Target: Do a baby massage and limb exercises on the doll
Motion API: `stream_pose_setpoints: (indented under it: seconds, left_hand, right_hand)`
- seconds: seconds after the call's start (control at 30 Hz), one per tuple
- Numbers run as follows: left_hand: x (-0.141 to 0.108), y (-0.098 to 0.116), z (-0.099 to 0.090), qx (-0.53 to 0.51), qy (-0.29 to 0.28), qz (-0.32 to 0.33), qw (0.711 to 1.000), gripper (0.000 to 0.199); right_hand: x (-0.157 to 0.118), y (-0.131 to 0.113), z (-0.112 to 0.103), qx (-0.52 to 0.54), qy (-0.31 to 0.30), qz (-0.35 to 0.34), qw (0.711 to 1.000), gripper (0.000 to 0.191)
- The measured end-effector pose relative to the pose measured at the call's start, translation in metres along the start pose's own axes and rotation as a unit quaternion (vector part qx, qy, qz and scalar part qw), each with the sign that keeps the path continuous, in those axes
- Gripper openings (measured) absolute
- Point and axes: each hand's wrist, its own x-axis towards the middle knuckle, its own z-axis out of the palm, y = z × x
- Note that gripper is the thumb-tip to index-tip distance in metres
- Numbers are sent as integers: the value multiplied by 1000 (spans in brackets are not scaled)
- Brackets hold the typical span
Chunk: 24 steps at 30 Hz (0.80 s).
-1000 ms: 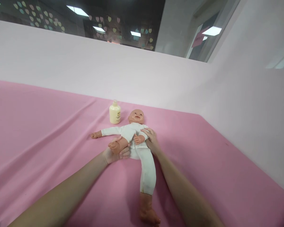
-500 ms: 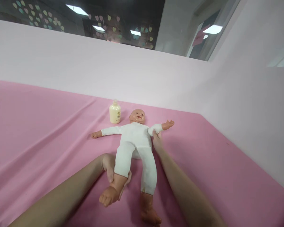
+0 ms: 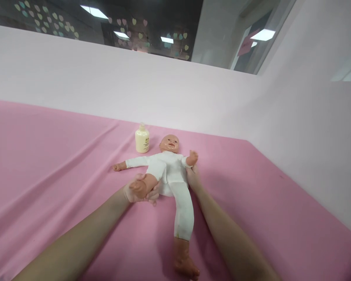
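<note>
- The doll lies face-up on pink cloth, probably light, floppy-bodied, with stiffer, smoother limb ends.
- Left hand curls round its raised ankle; right hand closes on its arm, fingers partly hidden.
- Both look sound holds.

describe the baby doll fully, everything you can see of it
The baby doll lies face up on the pink sheet: bald, glossy, plastic-looking head, hands and feet, white fabric-like body. One arm stretches sideways; the other is bent, held by the right hand. The left hand grips one raised, bent leg; the other leg lies extended.
</note>
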Motion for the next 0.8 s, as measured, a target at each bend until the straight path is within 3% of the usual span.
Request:
stream_pose_setpoints:
  seconds: [0.07,0.13,0.37,0.57,0.8]
  left_hand:
    - [1,4,0,-30,69,6,997,53]
    - [2,7,3,-56,120,25,991,51]
    - [9,2,7,-94,178,44,978,47]
    - [9,2,2,-84,177,28,980,51]
    - [5,-3,-9,-20,101,8,995,51]
  right_hand:
    - [-1,-8,-2,-62,-38,-73,995,30]
    - [-2,-12,-5,-111,-69,-112,985,36]
    - [-2,-12,-7,-200,-127,-146,960,61]
    - [-2,-8,-8,-210,-134,-154,956,67]
    - [-2,-7,-6,-163,-99,-111,975,58]
